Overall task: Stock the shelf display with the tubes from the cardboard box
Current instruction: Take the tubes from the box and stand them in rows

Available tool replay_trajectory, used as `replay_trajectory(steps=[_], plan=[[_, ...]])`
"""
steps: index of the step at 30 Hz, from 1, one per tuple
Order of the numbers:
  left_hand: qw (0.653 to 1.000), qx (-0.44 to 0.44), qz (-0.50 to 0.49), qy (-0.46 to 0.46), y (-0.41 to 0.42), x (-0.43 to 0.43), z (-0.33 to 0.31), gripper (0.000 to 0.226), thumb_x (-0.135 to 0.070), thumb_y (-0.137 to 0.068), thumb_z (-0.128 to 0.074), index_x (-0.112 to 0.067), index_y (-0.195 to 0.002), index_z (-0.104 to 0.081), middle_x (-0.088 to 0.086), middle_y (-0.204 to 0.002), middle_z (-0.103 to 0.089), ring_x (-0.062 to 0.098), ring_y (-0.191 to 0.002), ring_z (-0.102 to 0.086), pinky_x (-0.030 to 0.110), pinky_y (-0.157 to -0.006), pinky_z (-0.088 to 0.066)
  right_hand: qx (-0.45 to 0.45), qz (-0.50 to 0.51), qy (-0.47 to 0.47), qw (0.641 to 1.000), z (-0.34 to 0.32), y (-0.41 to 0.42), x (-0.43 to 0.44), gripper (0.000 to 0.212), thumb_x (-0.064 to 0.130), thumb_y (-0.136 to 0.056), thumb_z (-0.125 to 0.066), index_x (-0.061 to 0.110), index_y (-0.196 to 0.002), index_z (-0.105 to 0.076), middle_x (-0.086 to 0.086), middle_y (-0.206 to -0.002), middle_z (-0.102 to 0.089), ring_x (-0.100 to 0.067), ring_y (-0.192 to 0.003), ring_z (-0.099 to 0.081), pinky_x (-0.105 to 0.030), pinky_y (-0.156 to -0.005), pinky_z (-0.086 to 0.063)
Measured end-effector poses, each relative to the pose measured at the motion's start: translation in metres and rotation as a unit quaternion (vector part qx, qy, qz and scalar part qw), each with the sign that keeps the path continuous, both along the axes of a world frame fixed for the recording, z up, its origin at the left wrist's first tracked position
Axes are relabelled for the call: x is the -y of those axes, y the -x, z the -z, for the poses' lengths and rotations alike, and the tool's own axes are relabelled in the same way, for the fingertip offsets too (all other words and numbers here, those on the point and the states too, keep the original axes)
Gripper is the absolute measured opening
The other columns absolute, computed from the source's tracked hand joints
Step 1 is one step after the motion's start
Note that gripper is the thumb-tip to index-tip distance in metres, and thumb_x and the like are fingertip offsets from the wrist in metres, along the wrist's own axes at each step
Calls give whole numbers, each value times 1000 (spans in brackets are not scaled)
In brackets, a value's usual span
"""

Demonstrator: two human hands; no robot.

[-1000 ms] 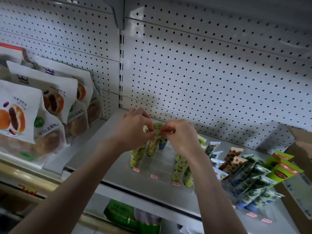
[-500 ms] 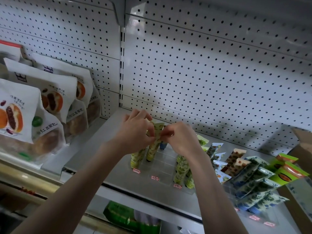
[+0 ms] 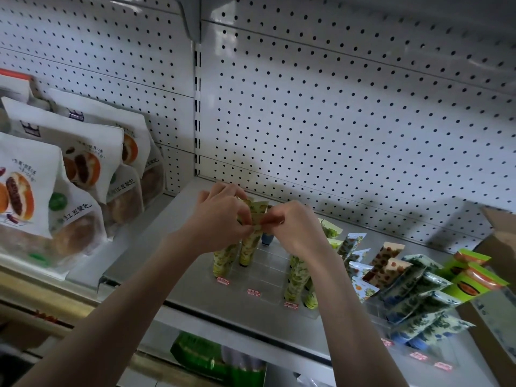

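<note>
Left hand point(image 3: 220, 222), right hand point(image 3: 296, 227) pinch green tube point(image 3: 249, 247) top.

Shelf point(image 3: 181, 277) runs left-right, pegboard point(image 3: 335, 121) behind it. Tray point(image 3: 268, 263) sits mid-shelf. Tube point(image 3: 250, 244) stands at the tray's far left, second tube point(image 3: 223, 259) just left of it. Left hand point(image 3: 220, 222) and right hand point(image 3: 296, 227) meet at the tube's top. More tubes point(image 3: 297, 277) near right in tray. Leaning tube rows point(image 3: 418, 297) further right. Cardboard box point(image 3: 502, 247) far right. Bread bags point(image 3: 78, 191) on left. Price tags point(image 3: 253, 292) along tray's near edge.
</note>
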State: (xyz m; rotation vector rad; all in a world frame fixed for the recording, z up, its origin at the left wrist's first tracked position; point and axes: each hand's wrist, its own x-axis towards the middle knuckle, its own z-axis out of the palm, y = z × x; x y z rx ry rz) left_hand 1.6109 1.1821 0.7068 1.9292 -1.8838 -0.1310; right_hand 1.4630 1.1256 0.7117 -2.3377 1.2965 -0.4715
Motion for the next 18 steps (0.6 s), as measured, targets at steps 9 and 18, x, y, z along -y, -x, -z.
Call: replay_trajectory(steps=[9, 18], plan=[[999, -41, -16, 19, 2, -1, -12, 14, -39, -85, -60, -28, -90, -67, -10, -121, -48, 12, -120, -30, 33, -98, -19, 127, 30, 3, 991, -13, 19, 1, 13, 15, -86, -65, 20, -94, -74, 14, -81, -67, 1, -75, -61, -6, -66, -44], [988, -112, 10, 108, 27, 11, -17, 11, -30, -86, -62, -25, -95, -66, -12, -104, -56, 9, -107, -47, 33, -97, -37, 221, 78, -11, 972, -21, 57, 6, 17, 21, -86, -67, 16, -101, -71, 8, -90, -68, 0, -83, -62, -6, -72, -46]])
